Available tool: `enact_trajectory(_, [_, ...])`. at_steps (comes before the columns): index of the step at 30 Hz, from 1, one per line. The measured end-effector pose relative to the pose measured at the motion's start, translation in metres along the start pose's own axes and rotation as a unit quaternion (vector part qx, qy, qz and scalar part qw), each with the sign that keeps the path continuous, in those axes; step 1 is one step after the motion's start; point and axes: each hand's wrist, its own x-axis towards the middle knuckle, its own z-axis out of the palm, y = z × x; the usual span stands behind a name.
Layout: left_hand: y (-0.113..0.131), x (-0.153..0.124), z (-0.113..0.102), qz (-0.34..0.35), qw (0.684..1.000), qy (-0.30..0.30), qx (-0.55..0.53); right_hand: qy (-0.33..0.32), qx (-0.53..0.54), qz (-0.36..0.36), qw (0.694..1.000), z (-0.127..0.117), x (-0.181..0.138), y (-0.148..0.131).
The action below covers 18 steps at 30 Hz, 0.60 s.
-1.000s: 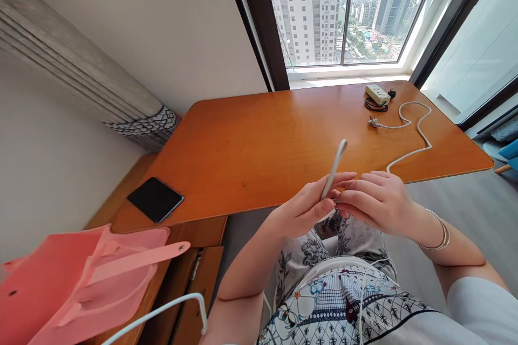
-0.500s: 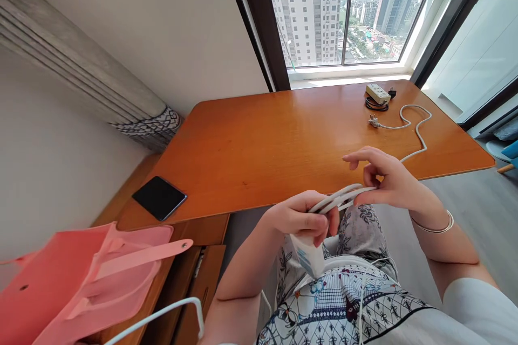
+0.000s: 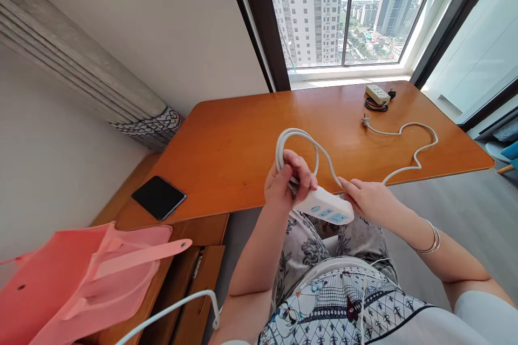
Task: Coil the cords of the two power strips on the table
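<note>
A white power strip [image 3: 326, 207] with blue-marked sockets hangs over my lap near the table's front edge. My left hand [image 3: 289, 180] is closed round its left end and the loops of its white cord [image 3: 297, 132]. The cord stands up in rings above that hand. To the right, my right hand [image 3: 368, 199] pinches the cord between thumb and fingers, just beside the strip's far end. From there the cord runs onto the table, where its plug [image 3: 365, 120] lies.
A smaller power strip [image 3: 377, 94] with a coiled black cord sits at the back right of the wooden table [image 3: 230, 151]. On the left lie a dark tablet [image 3: 159, 197] and an open pink bag [image 3: 81, 280]. A white curved bar [image 3: 174, 310] rises by my left arm.
My left hand has risen and turned, bringing the power strip up into view with the cord loops upright. My right hand has moved lower; the plug and trailing cord have shifted on the table.
</note>
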Motion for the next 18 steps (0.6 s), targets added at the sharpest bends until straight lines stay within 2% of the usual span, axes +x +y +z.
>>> enact_trajectory(2, [-0.003,-0.002,0.006,-0.047,0.997,-0.049,0.039,-0.043,-0.039,-0.036,0.998,-0.017,-0.002,-0.007])
enact_trajectory(4, [-0.002,-0.006,0.010,-0.096,0.986,-0.105,0.084,-0.041,-0.064,-0.083,0.994,-0.031,-0.005,-0.009])
enact_trajectory(6, [-0.001,-0.009,0.013,-0.121,0.970,-0.164,0.132,0.010,-0.076,-0.142,0.987,-0.042,-0.009,-0.009])
enact_trajectory(10, [0.000,-0.011,0.016,-0.138,0.942,-0.231,0.200,0.182,-0.047,-0.250,0.950,-0.053,-0.013,-0.012])
enact_trajectory(12, [-0.001,-0.011,0.016,-0.138,0.927,-0.246,0.249,0.250,-0.009,-0.250,0.935,-0.055,-0.012,-0.016])
enact_trajectory(15, [-0.005,-0.013,0.014,-0.163,0.903,-0.270,0.292,0.306,0.037,-0.188,0.933,-0.053,-0.006,-0.019])
enact_trajectory(18, [-0.010,-0.018,0.011,-0.234,0.917,-0.257,0.194,0.322,0.086,-0.127,0.934,-0.051,0.001,-0.012])
